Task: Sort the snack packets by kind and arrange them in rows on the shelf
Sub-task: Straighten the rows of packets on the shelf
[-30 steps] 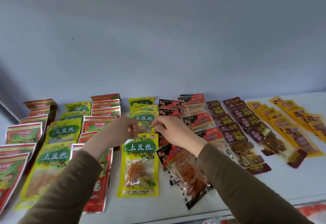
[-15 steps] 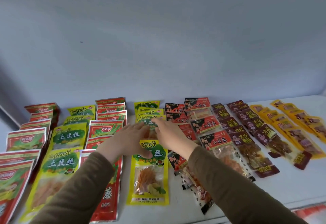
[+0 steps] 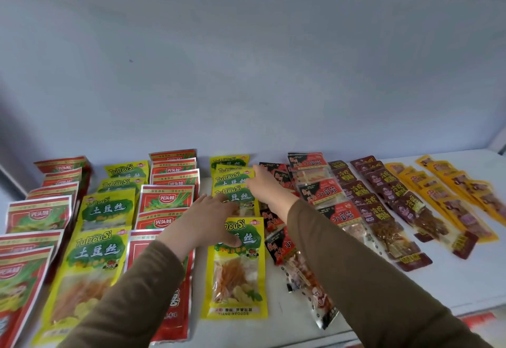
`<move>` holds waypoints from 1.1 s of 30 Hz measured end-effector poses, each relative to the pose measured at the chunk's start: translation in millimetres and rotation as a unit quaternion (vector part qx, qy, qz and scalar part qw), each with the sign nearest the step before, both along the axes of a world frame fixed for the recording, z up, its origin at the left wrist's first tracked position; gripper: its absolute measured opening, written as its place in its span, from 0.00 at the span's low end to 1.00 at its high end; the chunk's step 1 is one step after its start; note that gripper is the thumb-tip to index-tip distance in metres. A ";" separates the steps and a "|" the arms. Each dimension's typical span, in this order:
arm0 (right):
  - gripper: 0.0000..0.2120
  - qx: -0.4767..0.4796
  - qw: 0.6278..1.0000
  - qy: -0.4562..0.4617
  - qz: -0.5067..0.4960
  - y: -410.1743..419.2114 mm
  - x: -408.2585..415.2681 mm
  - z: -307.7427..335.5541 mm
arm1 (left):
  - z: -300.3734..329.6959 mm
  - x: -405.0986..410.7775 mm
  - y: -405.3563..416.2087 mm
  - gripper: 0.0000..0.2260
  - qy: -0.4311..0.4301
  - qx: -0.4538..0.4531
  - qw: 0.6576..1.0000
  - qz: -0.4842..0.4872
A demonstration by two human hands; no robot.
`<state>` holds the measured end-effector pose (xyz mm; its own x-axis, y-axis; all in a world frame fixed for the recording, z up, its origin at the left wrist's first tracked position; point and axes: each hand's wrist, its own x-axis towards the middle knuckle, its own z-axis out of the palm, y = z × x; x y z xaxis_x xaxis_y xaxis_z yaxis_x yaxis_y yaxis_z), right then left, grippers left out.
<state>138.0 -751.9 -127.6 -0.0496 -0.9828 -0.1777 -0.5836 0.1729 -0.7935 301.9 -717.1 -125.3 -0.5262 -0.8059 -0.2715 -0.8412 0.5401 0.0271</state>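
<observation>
Snack packets lie in rows on the white shelf. A yellow TuDouSi packet lies at the front of the middle yellow row. My left hand rests flat, fingers spread, on that packet's top edge and the packet behind it. My right hand reaches further back, fingers extended, touching the right edge of the yellow row beside the black-and-red packets. Neither hand grips a packet.
Red packets and another yellow row fill the left side. Dark maroon packets and orange packets run back on the right. A blue-grey back wall closes the shelf. The shelf's front edge is near.
Both hands let go of the front yellow packet's top and moved back along the row. The right hand reached furthest. The view shifted downward slightly.
</observation>
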 end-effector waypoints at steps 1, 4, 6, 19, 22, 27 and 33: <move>0.29 0.009 1.000 -0.017 -0.014 -7.0 2.7 -0.1 | 0.2 -0.4 0.3 0.41 0.004 0.007 1.000 0.000; 0.27 0.032 0.998 -0.042 -0.044 -28.1 10.2 -2.5 | -0.2 -0.5 -0.9 0.41 0.017 0.036 0.999 0.006; 0.26 0.051 0.996 -0.049 -0.053 -39.2 15.4 -3.5 | 0.6 -0.2 -1.3 0.42 0.012 0.042 0.999 0.009; 0.21 0.090 0.980 -0.148 -0.101 -69.2 14.9 -8.7 | 5.1 -1.8 -2.8 0.50 -0.025 0.054 0.998 0.018; 0.24 0.100 0.971 -0.189 -0.103 -71.7 9.3 -13.6 | 2.6 -2.1 -3.3 0.51 -0.017 0.047 0.998 0.023; 0.26 0.067 0.955 -0.266 -0.116 -78.3 8.0 -14.9 | 0.2 -4.3 -5.7 0.51 0.010 0.006 0.999 0.031; 0.23 0.057 0.947 -0.295 -0.118 -87.8 -1.6 -19.8 | 36.4 17.0 -51.1 0.33 0.266 0.019 0.952 0.149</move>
<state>136.4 -839.8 -147.4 -0.1252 -0.9296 -0.3467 0.0206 0.3469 -0.9377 318.9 -768.2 -88.8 -0.3461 -0.9361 -0.0622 -0.8195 0.2694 0.5059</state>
